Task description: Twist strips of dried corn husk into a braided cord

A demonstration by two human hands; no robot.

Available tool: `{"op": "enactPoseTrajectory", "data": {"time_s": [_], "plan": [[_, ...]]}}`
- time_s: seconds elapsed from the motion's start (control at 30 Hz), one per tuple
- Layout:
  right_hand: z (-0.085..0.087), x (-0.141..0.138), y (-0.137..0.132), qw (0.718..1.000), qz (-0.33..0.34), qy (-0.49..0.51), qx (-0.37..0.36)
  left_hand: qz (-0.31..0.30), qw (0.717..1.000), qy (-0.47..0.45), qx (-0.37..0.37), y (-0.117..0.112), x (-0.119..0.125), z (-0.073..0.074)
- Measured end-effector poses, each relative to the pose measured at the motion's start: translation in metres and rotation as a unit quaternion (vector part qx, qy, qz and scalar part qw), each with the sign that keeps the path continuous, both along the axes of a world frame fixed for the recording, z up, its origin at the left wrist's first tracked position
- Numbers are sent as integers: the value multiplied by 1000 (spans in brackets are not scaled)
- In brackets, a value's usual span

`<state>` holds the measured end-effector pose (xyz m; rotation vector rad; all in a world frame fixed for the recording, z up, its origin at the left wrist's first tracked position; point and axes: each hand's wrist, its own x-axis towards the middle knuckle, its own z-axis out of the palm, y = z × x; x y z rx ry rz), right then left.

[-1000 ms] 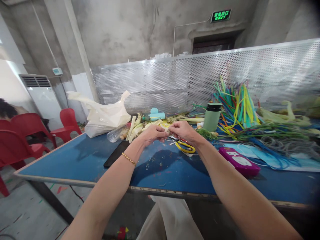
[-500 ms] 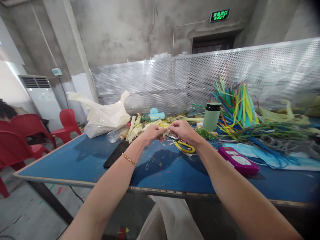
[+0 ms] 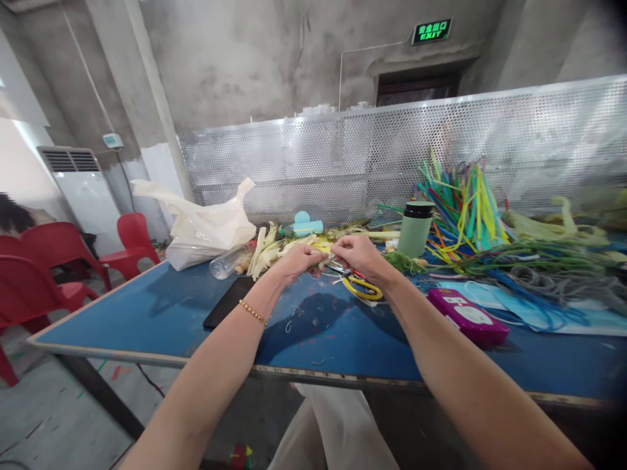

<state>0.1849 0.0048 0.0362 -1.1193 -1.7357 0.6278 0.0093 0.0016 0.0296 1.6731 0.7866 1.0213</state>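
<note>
Both my arms reach out over the blue table (image 3: 147,320). My left hand (image 3: 298,261), with a gold bracelet on its wrist, and my right hand (image 3: 356,253) meet above the table, fingers curled and pinched on a small pale strip (image 3: 325,262) between them. Most of that strip is hidden by the fingers. Just beneath my right hand lie scissors with yellow handles (image 3: 361,286). Pale husk-like strips (image 3: 272,249) are heaped right behind my left hand.
A black tablet (image 3: 230,301), a clear bottle (image 3: 228,262) and a cream plastic bag (image 3: 208,225) are at the left. A green flask (image 3: 415,228), coloured strips (image 3: 460,209), tangled cords (image 3: 539,274) and a magenta case (image 3: 467,316) fill the right. Red chairs (image 3: 53,261) stand left.
My hands have dropped a little and stayed pinched together on the strip. Nothing else has moved.
</note>
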Motion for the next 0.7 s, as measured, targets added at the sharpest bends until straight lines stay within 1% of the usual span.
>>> {"op": "enactPoseTrajectory", "data": {"time_s": [0.07, 0.2, 0.27, 0.33, 0.43, 0.5, 0.6, 0.7], "plan": [[2, 0, -1, 1000, -18, -7, 15, 14, 999, -29, -9, 1, 1, 1], [6, -2, -4, 994, -74, -25, 76, 74, 986, -135, -56, 6, 2, 3], [5, -5, -6, 994, -61, -37, 84, 94, 976, -184, -71, 9, 3, 3], [3, -10, -8, 996, -31, -38, 72, 106, 969, -212, -70, 11, 3, 2], [-1, -16, -11, 998, -6, -31, 46, 115, 970, -209, -36, 13, 3, -3], [-4, -19, -12, 998, -11, -41, 42, 132, 974, -186, 3, 13, 4, -6], [-7, -22, -10, 994, -42, -70, 69, 151, 975, -156, 43, 13, 8, -10], [-9, -24, -7, 989, -65, -79, 103, 139, 976, -165, 35, 14, 12, -14]]}}
